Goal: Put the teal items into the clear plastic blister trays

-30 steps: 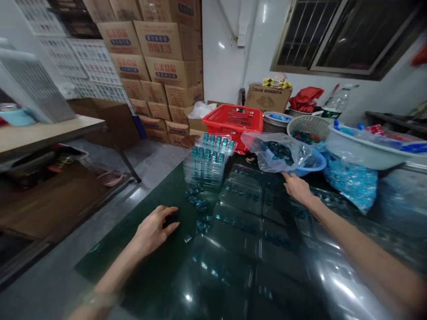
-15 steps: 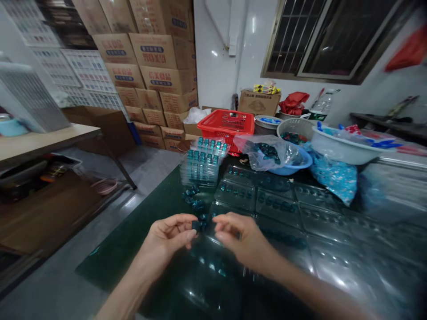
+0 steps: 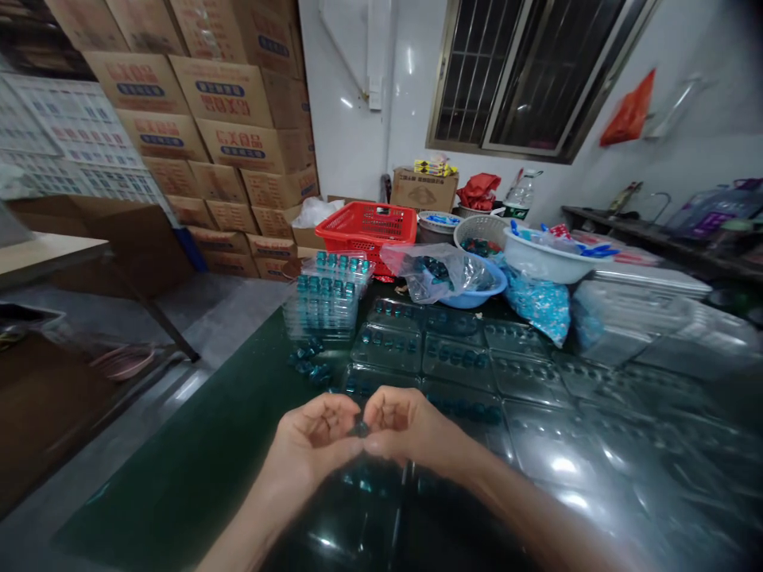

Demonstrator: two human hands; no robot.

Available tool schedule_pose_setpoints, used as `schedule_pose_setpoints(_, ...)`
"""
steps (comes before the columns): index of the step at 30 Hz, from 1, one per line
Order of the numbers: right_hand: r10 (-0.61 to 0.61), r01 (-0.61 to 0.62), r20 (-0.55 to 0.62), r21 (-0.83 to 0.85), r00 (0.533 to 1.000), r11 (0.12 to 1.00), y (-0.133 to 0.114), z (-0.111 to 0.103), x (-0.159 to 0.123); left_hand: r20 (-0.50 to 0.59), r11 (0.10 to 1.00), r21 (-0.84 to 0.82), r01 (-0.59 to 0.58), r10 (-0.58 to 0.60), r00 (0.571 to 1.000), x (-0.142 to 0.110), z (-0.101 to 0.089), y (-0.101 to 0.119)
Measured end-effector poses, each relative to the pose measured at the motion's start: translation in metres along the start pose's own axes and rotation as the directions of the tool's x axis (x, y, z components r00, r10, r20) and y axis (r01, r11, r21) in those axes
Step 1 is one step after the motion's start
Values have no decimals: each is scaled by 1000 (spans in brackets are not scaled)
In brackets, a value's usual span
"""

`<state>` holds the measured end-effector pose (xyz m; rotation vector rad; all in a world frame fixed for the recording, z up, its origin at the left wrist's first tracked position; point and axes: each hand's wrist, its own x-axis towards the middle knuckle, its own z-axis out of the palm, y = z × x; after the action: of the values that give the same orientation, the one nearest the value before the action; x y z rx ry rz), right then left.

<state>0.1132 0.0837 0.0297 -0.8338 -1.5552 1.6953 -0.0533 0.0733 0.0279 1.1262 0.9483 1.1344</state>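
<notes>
The left hand and right hand, fingertips curled nearly closed, pinch a small glossy teal piece at the view's six o'clock; stacked clear-plastic trays rise at its eleven o'clock.

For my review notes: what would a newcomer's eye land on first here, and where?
Probably the bright red basket at the table's far end, near the picture's middle. Then the left hand and right hand, meeting low in the centre with a small teal piece at their fingertips. The tall stack of cartons at upper left also stands out.
</notes>
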Motion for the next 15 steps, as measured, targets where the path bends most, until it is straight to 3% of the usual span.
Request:
schedule_pose_setpoints(4,-16,16,6,47,1000,999,1,-7,0,100,999,-26,46,-43,994,5,0,-5)
schedule_pose_setpoints(12,-20,34,-105,134,994,990,13,-9,-1,-146,993,113,14,2,989,10,5,-12)
schedule_pose_setpoints(15,-11,25,-90,155,996,988,13,-11,-4,-112,991,134,9,6,994,10,8,-12)
